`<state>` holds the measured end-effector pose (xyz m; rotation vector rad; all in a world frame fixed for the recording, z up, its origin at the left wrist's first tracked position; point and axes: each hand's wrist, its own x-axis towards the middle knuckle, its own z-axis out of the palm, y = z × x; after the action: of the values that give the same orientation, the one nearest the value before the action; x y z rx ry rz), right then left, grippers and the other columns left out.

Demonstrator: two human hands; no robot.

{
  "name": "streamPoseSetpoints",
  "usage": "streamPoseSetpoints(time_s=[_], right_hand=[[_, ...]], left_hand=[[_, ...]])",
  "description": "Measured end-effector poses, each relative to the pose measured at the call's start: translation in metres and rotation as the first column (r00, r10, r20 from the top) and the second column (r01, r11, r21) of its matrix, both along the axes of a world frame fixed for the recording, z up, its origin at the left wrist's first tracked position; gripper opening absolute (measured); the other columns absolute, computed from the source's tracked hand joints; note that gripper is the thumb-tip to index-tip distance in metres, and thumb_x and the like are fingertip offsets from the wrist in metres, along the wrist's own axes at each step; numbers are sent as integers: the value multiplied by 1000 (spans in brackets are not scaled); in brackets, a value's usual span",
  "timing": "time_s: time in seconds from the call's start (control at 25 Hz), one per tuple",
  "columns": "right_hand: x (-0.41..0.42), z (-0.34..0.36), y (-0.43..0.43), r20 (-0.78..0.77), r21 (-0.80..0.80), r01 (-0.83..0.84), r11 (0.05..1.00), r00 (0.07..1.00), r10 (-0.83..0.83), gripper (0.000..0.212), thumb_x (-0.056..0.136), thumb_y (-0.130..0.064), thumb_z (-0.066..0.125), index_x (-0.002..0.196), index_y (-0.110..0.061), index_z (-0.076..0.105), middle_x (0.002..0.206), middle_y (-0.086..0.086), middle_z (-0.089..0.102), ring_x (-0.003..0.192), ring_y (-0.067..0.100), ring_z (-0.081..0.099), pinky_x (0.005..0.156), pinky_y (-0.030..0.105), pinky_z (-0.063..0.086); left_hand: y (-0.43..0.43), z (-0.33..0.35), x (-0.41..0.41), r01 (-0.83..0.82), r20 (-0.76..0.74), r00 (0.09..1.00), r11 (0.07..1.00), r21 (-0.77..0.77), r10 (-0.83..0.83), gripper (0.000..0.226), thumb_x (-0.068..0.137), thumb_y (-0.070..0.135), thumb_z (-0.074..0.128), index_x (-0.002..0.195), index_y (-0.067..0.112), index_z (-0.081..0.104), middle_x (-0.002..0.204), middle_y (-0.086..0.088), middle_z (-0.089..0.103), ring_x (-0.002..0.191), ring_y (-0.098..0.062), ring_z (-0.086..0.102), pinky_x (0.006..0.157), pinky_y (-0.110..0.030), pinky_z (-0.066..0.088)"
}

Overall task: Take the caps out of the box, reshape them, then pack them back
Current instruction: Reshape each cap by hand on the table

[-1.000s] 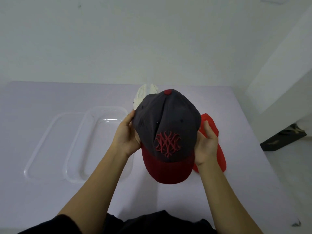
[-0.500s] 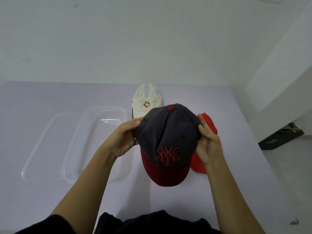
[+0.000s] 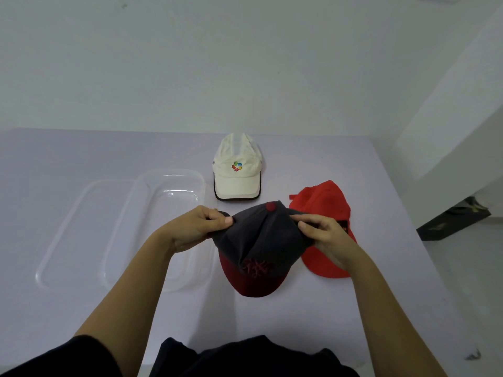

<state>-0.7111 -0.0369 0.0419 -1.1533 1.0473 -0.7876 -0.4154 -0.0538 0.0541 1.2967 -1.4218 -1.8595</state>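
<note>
A dark grey cap (image 3: 261,240) with a dark red brim and red embroidered logo is held low over the table, brim towards me. My left hand (image 3: 196,227) pinches the left rear of its crown. My right hand (image 3: 324,235) pinches the right rear of the crown. A cream cap (image 3: 237,170) with a coloured logo lies on the table behind it. A red cap (image 3: 324,202) lies to the right, partly hidden by my right hand. The clear plastic box (image 3: 174,180) stands to the left of the caps.
A clear lid (image 3: 68,213) lies flat left of the box. The pale table (image 3: 81,308) ends on the right near a white wall corner. A dark object (image 3: 451,221) lies on the floor beyond the right edge.
The grey cap has come down from in front of my view to near the table. Both hands slid from its sides to the back of the crown and now pinch it. The cream cap is uncovered.
</note>
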Motion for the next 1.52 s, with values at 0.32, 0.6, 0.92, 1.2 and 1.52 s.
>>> streamPoseSetpoints(time_s=[0.32,0.6,0.92,1.2,1.52], right_hand=[[-3,10,5,-128,68,-186,980,973,193,21,86,-20,62,104,-14,71,103,-10,72,103,7,65,90,21,51],[1,-3,2,-256,-188,-55,981,967,5,26,86,-29,62,111,-18,63,117,-4,65,109,8,60,95,32,49],[10,-14,-6,30,5,-77,997,997,77,32,88,-6,60,119,-5,50,107,4,68,100,14,66,83,24,52],[23,-54,-46,-215,279,-214,936,936,278,35,85,-16,62,120,-13,60,119,8,66,111,23,62,96,32,49],[29,-84,-64,-451,269,-175,947,846,284,43,93,-40,52,128,-15,56,124,-3,59,116,13,55,93,23,42]], left_hand=[[5,-2,-25,-346,-84,932,936,70,351,39,97,38,40,105,14,69,111,-6,66,104,-19,59,76,-36,55],[6,3,-27,-216,109,967,966,-143,232,37,100,41,33,105,26,67,107,2,68,101,-10,61,86,-29,48],[6,6,-27,-80,90,991,975,-206,100,33,97,36,40,114,22,65,108,6,70,99,-4,65,83,-16,51],[-28,-65,-21,63,494,868,998,-2,-54,48,98,44,37,83,0,51,83,-10,53,78,-20,49,73,-31,39],[-44,-87,-27,-61,722,667,980,-191,183,28,96,25,45,81,6,59,83,-10,63,73,-18,52,60,-22,38]])
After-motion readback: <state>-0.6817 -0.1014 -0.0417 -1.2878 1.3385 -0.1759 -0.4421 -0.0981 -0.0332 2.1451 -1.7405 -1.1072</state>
